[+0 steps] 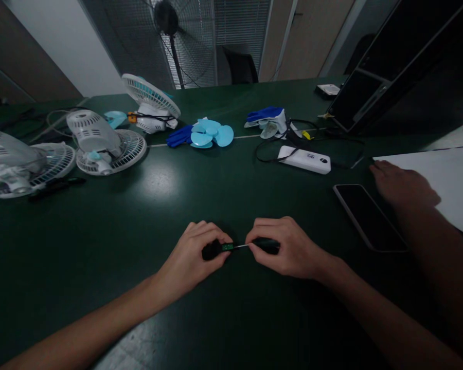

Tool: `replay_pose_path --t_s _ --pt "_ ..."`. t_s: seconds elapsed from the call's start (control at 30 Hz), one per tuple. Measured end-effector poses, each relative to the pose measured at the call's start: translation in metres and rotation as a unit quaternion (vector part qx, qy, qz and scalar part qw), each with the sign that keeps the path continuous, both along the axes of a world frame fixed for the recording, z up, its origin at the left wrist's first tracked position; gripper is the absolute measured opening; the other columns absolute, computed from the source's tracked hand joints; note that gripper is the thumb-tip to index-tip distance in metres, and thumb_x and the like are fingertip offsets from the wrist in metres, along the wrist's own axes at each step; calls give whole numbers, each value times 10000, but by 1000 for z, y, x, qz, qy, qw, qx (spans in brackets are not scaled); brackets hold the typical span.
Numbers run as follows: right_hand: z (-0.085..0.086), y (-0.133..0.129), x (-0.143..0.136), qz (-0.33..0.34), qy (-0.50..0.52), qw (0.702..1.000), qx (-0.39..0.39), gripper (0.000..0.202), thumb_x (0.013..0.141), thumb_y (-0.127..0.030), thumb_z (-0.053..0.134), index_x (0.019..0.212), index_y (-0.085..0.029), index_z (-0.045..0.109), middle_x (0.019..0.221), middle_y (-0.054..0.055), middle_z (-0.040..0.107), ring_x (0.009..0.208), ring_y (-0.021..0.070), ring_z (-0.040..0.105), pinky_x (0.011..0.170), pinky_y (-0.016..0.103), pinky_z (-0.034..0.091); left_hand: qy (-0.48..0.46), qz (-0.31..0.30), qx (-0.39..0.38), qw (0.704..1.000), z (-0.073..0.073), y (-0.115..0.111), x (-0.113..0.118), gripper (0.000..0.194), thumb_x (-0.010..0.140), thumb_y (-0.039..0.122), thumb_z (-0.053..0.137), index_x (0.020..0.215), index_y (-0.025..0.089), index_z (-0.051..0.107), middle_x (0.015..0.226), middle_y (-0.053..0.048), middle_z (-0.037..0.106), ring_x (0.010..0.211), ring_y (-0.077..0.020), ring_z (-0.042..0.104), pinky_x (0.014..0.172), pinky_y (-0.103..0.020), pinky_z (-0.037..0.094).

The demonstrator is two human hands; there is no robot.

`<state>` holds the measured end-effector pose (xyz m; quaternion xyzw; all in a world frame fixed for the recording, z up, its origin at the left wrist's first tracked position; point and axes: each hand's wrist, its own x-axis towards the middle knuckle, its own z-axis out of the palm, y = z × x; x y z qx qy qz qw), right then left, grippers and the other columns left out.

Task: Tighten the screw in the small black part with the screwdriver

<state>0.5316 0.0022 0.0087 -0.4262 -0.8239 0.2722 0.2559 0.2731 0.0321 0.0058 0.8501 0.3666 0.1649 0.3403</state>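
My left hand point(204, 246) pinches a small black device with a green circuit board point(227, 247) showing at its right end. My right hand point(281, 244) is closed around the black handle of a screwdriver point(265, 244). Its thin metal shaft points left and its tip meets, or nearly meets, the circuit board end; exact contact is too small to tell. Both hands are low over the dark green table point(170, 329), near the middle of the view. Fingers partly hide the device and the handle.
Another person's hand point(405, 182) rests on white paper point(455, 180) at right, beside a phone point(370, 218). Farther back are a white power bank point(304, 159), work gloves point(270, 119), a blue fan blade point(212, 133) and several small fans point(111, 149). A black cabinet point(370, 87) stands back right.
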Motion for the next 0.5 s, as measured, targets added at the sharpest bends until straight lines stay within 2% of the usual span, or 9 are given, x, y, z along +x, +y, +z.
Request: replay_pose_path --t_s 0.2,0.4,0.5 --pt "7 -3 -12 -15 154 987 -31 128 979 -200 638 1026 -184 756 920 45 720 816 156 666 729 289 501 7 -7 -3 1000 2 0 0 97 938 249 704 1033 253 724 1044 -14 738 966 -216 619 841 -381 388" --pt "4 -1 -6 -36 152 987 -29 125 963 -181 651 1017 -191 763 913 42 710 811 161 652 733 305 488 12 -12 9 1000 0 0 -1 137 957 259 682 1086 271 726 1080 -22 738 988 -221 626 851 -381 408" --pt "1 2 -3 -73 195 976 -64 118 982 -239 645 962 -191 751 877 40 682 774 155 618 688 297 464 17 -25 7 1000 -1 0 -5 170 971 259 674 1135 276 716 1132 -31 728 1031 -224 631 898 -392 432"
